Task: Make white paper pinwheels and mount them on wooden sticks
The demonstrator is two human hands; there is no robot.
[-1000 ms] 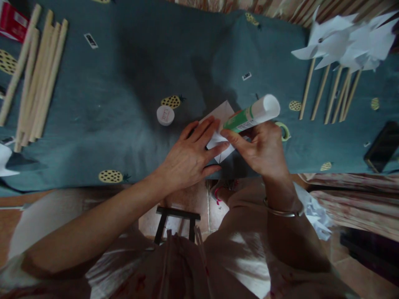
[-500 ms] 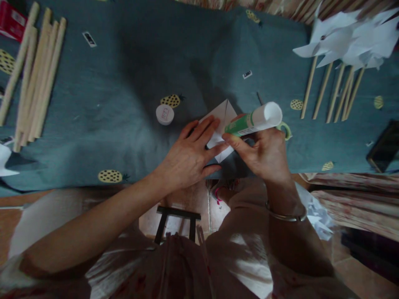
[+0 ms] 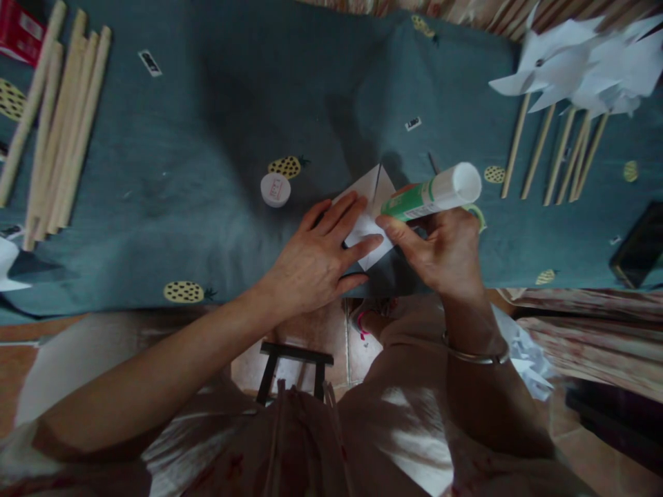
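A small white paper [image 3: 371, 181] with crease lines lies on the teal tablecloth near its front edge. My left hand [image 3: 324, 252] rests flat on it, fingers spread, holding it down. In my right hand [image 3: 440, 248] is a green and white glue stick [image 3: 419, 200], tilted with its white base up to the right. Its lower end points at the paper, but my fingers hide the tip, so contact cannot be made out. Left of the paper sits a round white cap [image 3: 275, 190].
Several wooden sticks [image 3: 67, 138] lie at the left beside a red box [image 3: 21, 31]. White paper pinwheels [image 3: 590, 62] on sticks lie at the upper right. A green tape roll [image 3: 477, 215] is partly behind my right hand. A dark phone [image 3: 639, 245] lies near the right edge.
My right hand has moved slightly right with the glue stick, its base end swinging a little up and right. My left hand and the paper stay in place.
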